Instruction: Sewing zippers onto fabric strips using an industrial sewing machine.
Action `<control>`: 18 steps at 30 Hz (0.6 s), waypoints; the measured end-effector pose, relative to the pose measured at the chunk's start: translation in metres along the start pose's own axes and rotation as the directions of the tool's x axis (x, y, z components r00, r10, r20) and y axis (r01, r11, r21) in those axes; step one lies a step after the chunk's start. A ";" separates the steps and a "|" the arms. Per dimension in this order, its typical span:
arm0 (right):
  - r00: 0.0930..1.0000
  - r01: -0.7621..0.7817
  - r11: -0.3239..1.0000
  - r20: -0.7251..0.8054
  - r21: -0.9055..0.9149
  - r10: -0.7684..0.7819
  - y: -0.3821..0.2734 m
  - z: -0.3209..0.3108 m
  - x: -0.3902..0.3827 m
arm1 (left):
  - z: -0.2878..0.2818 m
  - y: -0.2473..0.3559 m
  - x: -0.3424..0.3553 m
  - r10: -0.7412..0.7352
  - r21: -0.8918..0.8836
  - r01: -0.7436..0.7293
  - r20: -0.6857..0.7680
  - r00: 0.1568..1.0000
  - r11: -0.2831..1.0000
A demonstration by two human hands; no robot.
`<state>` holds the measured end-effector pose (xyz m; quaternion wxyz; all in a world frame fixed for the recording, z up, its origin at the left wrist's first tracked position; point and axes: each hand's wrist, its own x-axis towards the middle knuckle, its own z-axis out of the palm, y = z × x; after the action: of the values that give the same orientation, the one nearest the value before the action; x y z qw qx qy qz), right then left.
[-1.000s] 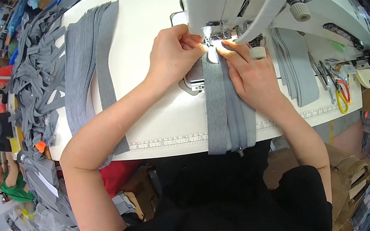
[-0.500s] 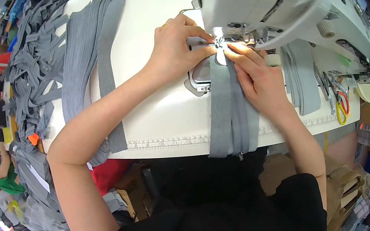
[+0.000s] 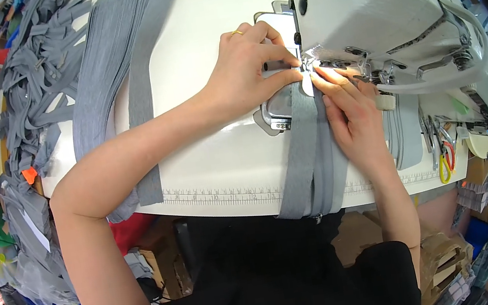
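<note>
Grey woven cloth, a long strip (image 3: 296, 161) with a zipper (image 3: 322, 160) beside it, lay under the presser foot (image 3: 307, 84) of a white sewing machine (image 3: 374, 15). Its long axis ran from the needle toward the person's body, slanting slightly left, and its near end reached the front edge of the white table (image 3: 214, 163).

The left hand (image 3: 251, 67) bent its thumb and forefinger toward each other just beside the foot; whether cloth was pinched between them, I cannot tell. The right hand (image 3: 354, 115) rested over the strip's right side, its fingers extended toward the needle and its thumb apart.

At lower right, a brown carton (image 3: 434, 239) showed pale flat pieces in its opening, too small to identify. A clear plastic bag (image 3: 43, 277) sat at lower left, its contents blurred.

A printed ruler scale (image 3: 225, 194) followed the table's front edge. A white slip (image 3: 36, 230) lay on grey cloth at left, its surface too small to read. Stacked grey strips (image 3: 102, 79) fanned lengthwise left of the machine; yellow-and-red-handled snips (image 3: 444, 169) lay at right.
</note>
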<state>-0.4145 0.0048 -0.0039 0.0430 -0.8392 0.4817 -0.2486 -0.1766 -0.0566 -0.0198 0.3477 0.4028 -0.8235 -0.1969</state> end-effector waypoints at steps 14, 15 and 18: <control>1.000 -0.002 0.999 0.004 0.040 0.002 -0.002 0.001 0.001 | 0.006 -0.003 -0.002 0.019 -0.031 -0.020 -0.051 0.999 0.999; 1.000 -0.001 0.999 0.006 0.038 0.001 -0.003 0.000 0.002 | 0.005 -0.003 -0.003 0.017 -0.033 -0.019 -0.053 0.998 0.999; 0.981 -0.186 0.958 0.086 0.216 0.171 -0.006 -0.002 0.003 | 0.004 -0.002 -0.003 -0.014 -0.050 0.012 -0.029 0.999 0.999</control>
<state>-0.4089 0.0060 0.0008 0.1754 -0.7899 0.5228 -0.2682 -0.1776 -0.0552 -0.0250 0.3683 0.4021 -0.8105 -0.2139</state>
